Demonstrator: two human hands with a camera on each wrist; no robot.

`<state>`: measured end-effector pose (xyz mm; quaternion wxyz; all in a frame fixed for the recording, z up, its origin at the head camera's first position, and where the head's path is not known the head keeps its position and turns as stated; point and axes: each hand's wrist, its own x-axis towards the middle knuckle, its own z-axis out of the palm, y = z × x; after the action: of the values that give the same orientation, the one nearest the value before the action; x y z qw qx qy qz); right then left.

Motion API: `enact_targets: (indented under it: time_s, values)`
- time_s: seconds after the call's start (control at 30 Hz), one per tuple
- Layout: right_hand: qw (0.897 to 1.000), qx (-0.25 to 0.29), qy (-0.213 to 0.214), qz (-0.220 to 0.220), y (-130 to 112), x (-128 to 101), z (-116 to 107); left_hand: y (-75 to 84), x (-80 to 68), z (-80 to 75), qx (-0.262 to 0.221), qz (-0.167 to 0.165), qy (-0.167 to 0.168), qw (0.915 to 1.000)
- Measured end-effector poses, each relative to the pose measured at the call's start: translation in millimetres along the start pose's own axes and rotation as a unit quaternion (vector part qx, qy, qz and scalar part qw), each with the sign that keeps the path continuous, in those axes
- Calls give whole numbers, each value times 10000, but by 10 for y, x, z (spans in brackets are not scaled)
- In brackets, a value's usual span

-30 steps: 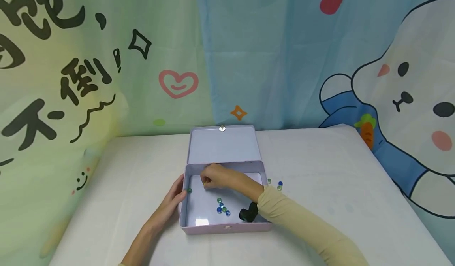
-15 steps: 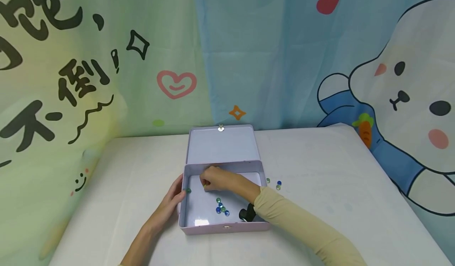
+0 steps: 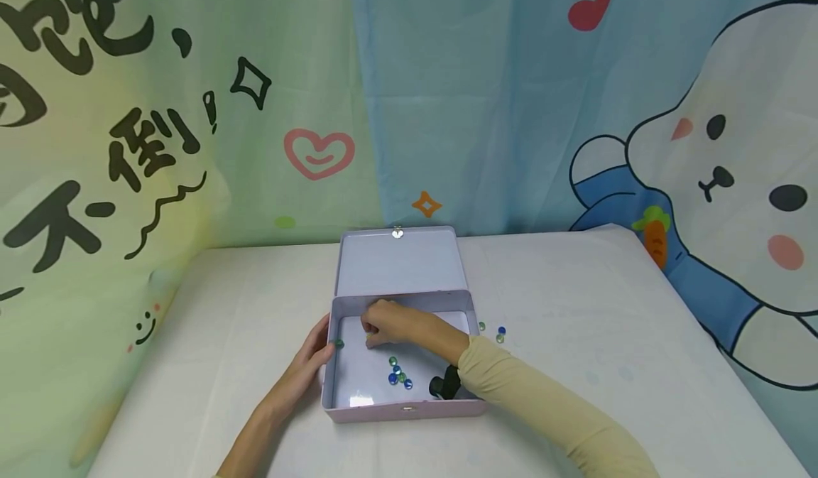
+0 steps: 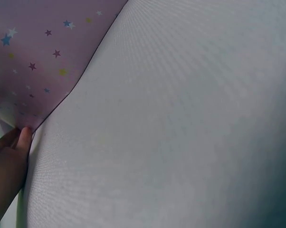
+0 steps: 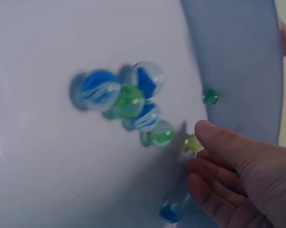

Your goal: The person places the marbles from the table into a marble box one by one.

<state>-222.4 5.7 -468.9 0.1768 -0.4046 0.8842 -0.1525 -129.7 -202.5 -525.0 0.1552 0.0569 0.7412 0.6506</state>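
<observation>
A shallow tin box (image 3: 409, 412), lilac outside with printed stars in the left wrist view, lies with its lid (image 3: 401, 261) folded back. My left hand (image 3: 305, 361) rests against its left wall from outside, fingers on the star-printed side. Inside the box, my right hand (image 3: 391, 322) pinches a yellow marble (image 5: 194, 143) between thumb and fingers, low over the floor. Near it lie a cluster of blue and green marbles (image 5: 128, 102), a green marble (image 5: 210, 97) by the left wall and a blue marble (image 5: 170, 212) below the fingers.
Right of the box, a few marbles (image 3: 501, 334) lie on the white tablecloth (image 3: 575, 307). A black wrist device (image 3: 445, 383) on the right arm hangs over the box's near right corner. A printed curtain (image 3: 447, 109) stands behind the table.
Over the last second both hands stay nearly in place, the right one still low inside the box. The box and loose marbles keep their places; the head view shifts slightly.
</observation>
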Motion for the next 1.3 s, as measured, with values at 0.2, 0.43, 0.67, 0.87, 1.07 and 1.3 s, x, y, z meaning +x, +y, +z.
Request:
enact_targets:
  time_s: [0.2,0.43,0.67,0.87,1.07,1.3]
  values:
    - [9999,104,-108,-21,-35,-82,-166,1,16,0,30,13,23,10000]
    - [9986,281,0,-445,-104,-364,-496,-6,18,3,40,49,-4,10000]
    - [9932,641,818,-528,5,-937,-859,3,24,10,55,83,10,10000]
    - [9689,1110,2160,476,359,-1464,-869,9,17,17,81,68,11,9999]
    - [9389,1347,2903,1269,928,-1777,-326,19,7,26,104,70,46,9999]
    - [9383,1587,2809,1244,1424,-1960,265,45,-14,33,105,-19,103,9999]
